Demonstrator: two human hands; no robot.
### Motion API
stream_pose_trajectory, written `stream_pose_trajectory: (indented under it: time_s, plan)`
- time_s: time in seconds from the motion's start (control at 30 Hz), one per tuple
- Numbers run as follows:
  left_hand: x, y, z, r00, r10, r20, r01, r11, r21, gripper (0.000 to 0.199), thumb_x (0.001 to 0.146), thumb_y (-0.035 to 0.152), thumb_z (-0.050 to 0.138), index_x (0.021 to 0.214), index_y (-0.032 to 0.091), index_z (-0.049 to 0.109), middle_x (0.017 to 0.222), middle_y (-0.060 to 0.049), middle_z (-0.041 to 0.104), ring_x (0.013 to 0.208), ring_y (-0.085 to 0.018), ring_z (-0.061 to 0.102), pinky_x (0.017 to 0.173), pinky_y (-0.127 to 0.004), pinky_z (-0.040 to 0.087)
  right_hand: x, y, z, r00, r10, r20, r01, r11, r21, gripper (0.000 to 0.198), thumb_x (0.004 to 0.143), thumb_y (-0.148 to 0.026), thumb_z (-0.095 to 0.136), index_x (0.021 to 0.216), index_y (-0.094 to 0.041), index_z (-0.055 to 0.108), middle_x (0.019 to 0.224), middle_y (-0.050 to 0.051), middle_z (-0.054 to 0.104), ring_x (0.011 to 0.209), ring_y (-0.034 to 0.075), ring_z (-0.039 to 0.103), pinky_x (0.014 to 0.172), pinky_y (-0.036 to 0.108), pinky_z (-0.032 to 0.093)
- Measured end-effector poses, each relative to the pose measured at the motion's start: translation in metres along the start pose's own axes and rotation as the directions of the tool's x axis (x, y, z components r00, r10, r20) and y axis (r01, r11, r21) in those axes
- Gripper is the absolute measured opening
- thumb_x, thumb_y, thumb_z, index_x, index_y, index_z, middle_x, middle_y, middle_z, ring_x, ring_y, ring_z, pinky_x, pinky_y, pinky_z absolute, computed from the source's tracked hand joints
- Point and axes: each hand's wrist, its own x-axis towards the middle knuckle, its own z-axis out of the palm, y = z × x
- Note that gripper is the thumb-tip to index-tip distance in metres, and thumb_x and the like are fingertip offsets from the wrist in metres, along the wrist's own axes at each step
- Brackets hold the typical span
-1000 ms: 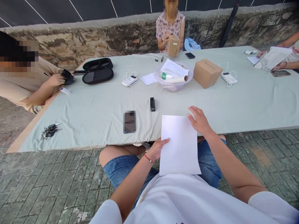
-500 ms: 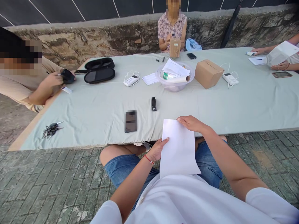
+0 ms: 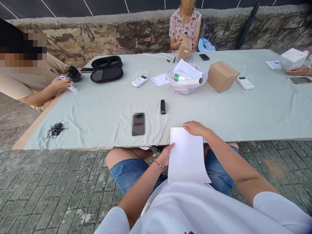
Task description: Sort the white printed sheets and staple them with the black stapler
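Observation:
A white sheet of paper (image 3: 187,159) lies over my lap, its far edge just at the table's near edge. My left hand (image 3: 166,154) pinches the sheet's left side, thumb on top and fingers underneath. At the far edge, my right hand (image 3: 195,128) is closed on the paper, with its fingertips near the middle of that edge. Beyond the paper on the cloth are a black stapler (image 3: 163,107) and a dark phone-like slab (image 3: 138,124), partly pixelated. Neither hand touches them.
On the cloth-covered table (image 3: 109,110) stand a plastic basin (image 3: 186,89) with papers and a roll, a cardboard box (image 3: 223,76), white devices with cords, a black case (image 3: 106,74) and keys (image 3: 56,129). People sit at the left, far side and right, handling objects.
My right hand has shifted slightly left along the paper's far edge. The person opposite has tilted the small box, and the person at left now holds a small white item. The view has shifted slightly.

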Motion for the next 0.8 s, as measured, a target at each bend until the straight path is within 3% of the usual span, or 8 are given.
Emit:
stream_pose_trajectory:
  time_s: [0.1,0.27,0.63,0.73,0.8]
  plan:
    - [0.000,0.000,0.000,1.000,0.000,0.004,0.000,1.000,-0.020,0.042,0.086,0.037,0.063,0.114,0.005,0.064,0.110,-0.021,0.070,0.101,-0.030,0.069,0.091,-0.041,0.053,0.015,-0.010,0.005,0.998,-0.044,-0.032,0.045,0.999,0.018,0.038,0.098,-0.026,0.033,0.127,-0.021,0.056,0.121,0.011,0.063,0.104,0.023,0.060,0.085,0.034,0.043]
    - [-0.002,0.001,0.001,0.998,0.033,0.059,-0.032,0.999,-0.005,0.046,0.084,0.040,0.066,0.115,0.005,0.064,0.113,-0.022,0.069,0.101,-0.030,0.068,0.093,-0.042,0.052,0.026,-0.026,0.014,0.988,-0.144,0.054,0.143,0.990,0.016,0.033,0.099,-0.026,0.032,0.112,-0.022,0.062,0.110,0.008,0.066,0.099,0.022,0.061,0.084,0.033,0.043]
    - [-0.011,-0.002,0.009,0.994,0.096,0.058,-0.102,0.989,0.106,0.044,0.078,0.034,0.074,0.111,0.006,0.065,0.108,-0.022,0.070,0.092,-0.030,0.071,0.090,-0.045,0.053,0.020,-0.038,0.019,0.990,-0.129,0.050,0.133,0.988,-0.080,0.034,0.094,-0.018,0.041,0.121,-0.021,0.061,0.114,0.010,0.067,0.103,0.025,0.061,0.088,0.036,0.043]
    - [-0.009,-0.003,0.009,0.993,0.103,0.061,-0.110,0.987,0.118,0.042,0.077,0.032,0.075,0.108,0.006,0.066,0.105,-0.022,0.071,0.088,-0.029,0.071,0.089,-0.044,0.053,0.019,-0.042,0.017,0.983,-0.180,-0.024,0.177,0.980,-0.091,0.050,0.090,-0.009,0.041,0.136,-0.024,0.052,0.132,0.010,0.058,0.117,0.026,0.054,0.094,0.038,0.043]
    - [-0.008,-0.003,0.009,0.992,0.106,0.070,-0.114,0.986,0.123,0.040,0.076,0.031,0.076,0.106,0.006,0.066,0.102,-0.021,0.072,0.087,-0.029,0.072,0.087,-0.043,0.054,0.019,-0.044,0.016,0.964,-0.250,-0.095,0.237,0.963,-0.127,0.062,0.084,-0.002,0.041,0.141,-0.028,0.047,0.148,0.007,0.044,0.133,0.026,0.041,0.102,0.042,0.039]
